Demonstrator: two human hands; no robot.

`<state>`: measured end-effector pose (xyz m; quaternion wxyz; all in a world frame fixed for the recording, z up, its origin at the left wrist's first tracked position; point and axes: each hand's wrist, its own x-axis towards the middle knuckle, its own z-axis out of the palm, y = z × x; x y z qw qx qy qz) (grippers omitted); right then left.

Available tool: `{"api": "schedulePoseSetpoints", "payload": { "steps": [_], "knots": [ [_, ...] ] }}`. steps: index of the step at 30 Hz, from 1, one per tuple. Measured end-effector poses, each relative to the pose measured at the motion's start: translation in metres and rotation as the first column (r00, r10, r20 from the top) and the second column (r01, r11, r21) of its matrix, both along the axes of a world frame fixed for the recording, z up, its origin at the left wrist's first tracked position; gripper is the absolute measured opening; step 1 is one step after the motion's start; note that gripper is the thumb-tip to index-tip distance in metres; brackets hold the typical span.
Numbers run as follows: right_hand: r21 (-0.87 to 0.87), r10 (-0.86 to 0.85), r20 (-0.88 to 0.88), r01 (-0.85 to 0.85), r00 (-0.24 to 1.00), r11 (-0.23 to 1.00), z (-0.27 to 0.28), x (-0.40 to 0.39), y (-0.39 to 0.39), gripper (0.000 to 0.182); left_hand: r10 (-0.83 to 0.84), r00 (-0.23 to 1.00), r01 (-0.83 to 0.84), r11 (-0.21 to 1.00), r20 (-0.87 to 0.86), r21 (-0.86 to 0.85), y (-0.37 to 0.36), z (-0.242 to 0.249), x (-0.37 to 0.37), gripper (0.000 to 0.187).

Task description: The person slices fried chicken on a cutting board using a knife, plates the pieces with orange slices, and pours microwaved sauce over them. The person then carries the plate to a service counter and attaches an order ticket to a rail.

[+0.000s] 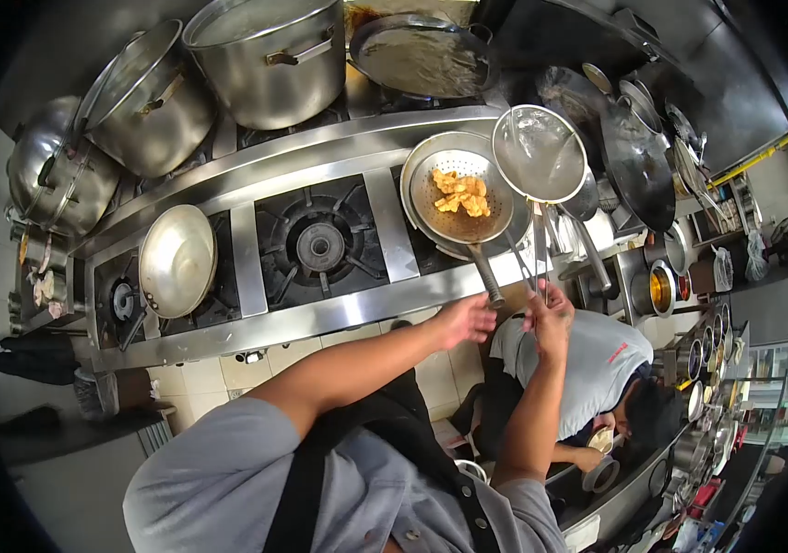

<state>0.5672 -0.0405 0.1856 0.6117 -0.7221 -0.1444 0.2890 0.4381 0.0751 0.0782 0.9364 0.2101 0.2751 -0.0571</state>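
Observation:
My left hand [466, 321] is just below the end of the long handle of a perforated strainer ladle [440, 218], its fingers stretched out and holding nothing. Several golden fried pieces [461, 194] lie in the strainer, which rests over a wider metal pan [410, 198] on the stove. My right hand [551, 318] is closed around metal tongs [529, 274], whose arms point up and away from me, spread apart. Right of the strainer sits a round fine-mesh sieve [540, 152].
A tilted empty pan [177, 261] sits on the left burner, beside a bare burner [320, 244]. Large pots [270, 78] and a wok of liquid [423, 60] stand along the back. A co-worker [588, 369] bends down close on my right, near a counter of containers.

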Motion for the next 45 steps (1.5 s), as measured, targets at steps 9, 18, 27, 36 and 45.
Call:
{"api": "schedulePoseSetpoints", "payload": {
  "steps": [9,18,27,36,45],
  "knots": [
    [-0.145,0.025,0.174,0.001,0.984,0.989,-0.010,-0.016,-0.027,0.035,0.141,0.984,-0.124,0.980,-0.105,0.155,-0.003,0.000,0.036,0.038],
    [-0.263,0.222,0.744,-0.029,0.630,0.964,-0.056,0.011,-0.023,0.036,0.342,0.928,-0.259,0.879,-0.151,0.401,-0.002,-0.004,0.030,0.029],
    [-0.129,0.254,0.021,-0.250,0.967,0.960,-0.037,-0.016,-0.033,0.044,0.287,0.914,-0.002,0.710,-0.286,0.704,0.025,0.062,0.017,0.030],
    [0.008,0.175,-0.275,-0.180,0.945,0.984,-0.049,-0.009,-0.041,0.054,0.290,0.844,0.297,0.447,-0.450,0.844,0.055,0.117,0.010,0.039],
    [0.161,0.203,-0.456,-0.144,0.867,0.976,-0.062,-0.010,-0.044,0.059,0.212,0.810,0.453,0.367,-0.547,0.812,0.051,0.148,0.023,0.047]
  ]
}}
